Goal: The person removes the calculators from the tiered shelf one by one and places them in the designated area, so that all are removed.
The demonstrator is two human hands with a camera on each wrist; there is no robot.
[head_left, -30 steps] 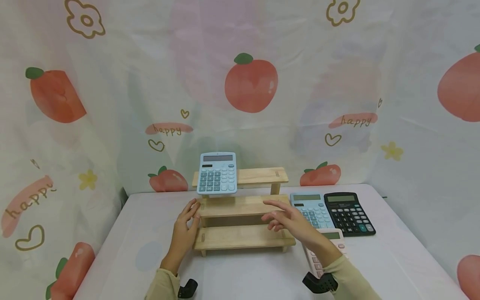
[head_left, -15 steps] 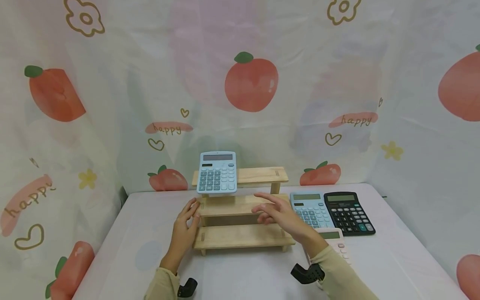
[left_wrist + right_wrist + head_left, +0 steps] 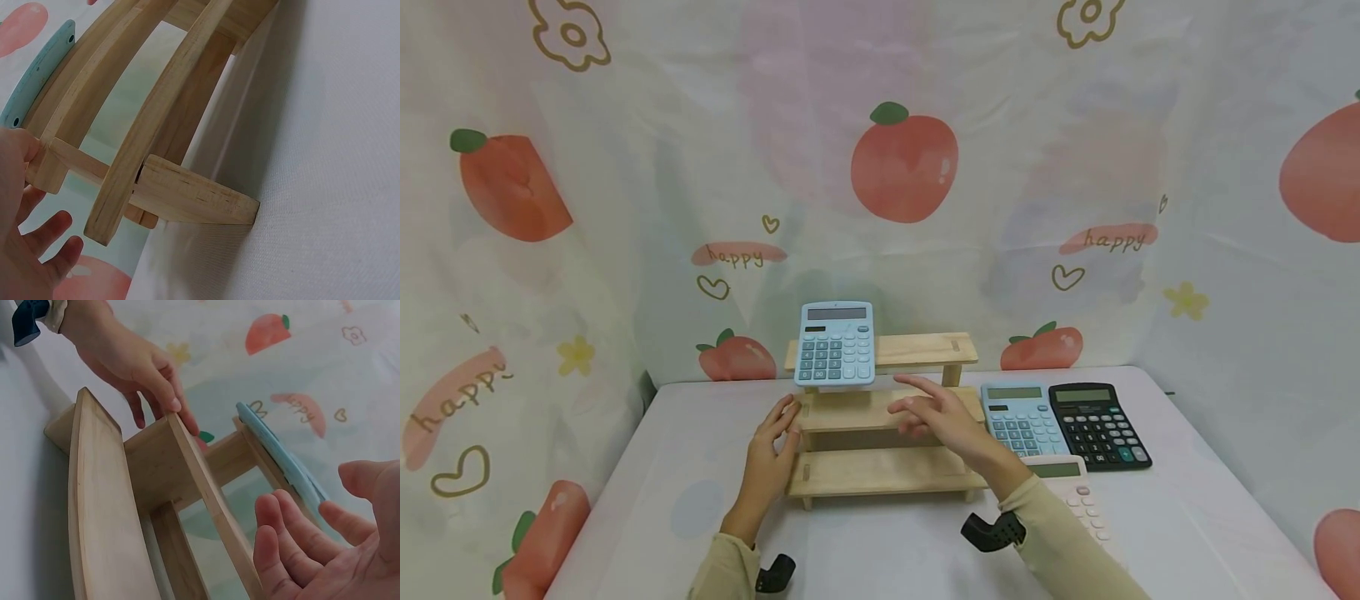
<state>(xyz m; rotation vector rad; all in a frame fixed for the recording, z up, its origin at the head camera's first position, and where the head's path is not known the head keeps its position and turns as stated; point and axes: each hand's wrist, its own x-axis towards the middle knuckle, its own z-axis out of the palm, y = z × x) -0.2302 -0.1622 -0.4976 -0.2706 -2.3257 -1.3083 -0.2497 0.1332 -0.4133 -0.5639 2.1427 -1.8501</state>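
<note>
A three-tier wooden display stand [image 3: 887,471] stands on the table. On its top tier, at the left, a light blue calculator [image 3: 835,346] leans upright with its keys facing me; the left wrist view shows its edge [image 3: 40,69]. My left hand [image 3: 765,467] holds the left end of the middle tier, thumb and index finger at the board's end [image 3: 172,419]. My right hand [image 3: 951,425] hovers over the right part of the middle tier, fingers spread and loosely bent, nothing in them. In the right wrist view its fingertips are just below the calculator's edge [image 3: 275,444].
Right of the stand lie a second light blue calculator [image 3: 1018,417], a black calculator [image 3: 1097,425] and a pale pink calculator [image 3: 1078,487], the last partly hidden by the right forearm. A fruit-printed cloth [image 3: 970,275] hangs behind and beside the white table [image 3: 700,450].
My right hand has moved left, from the right end of the stand toward the upright calculator. The left hand, the stand and the calculators stay where they were.
</note>
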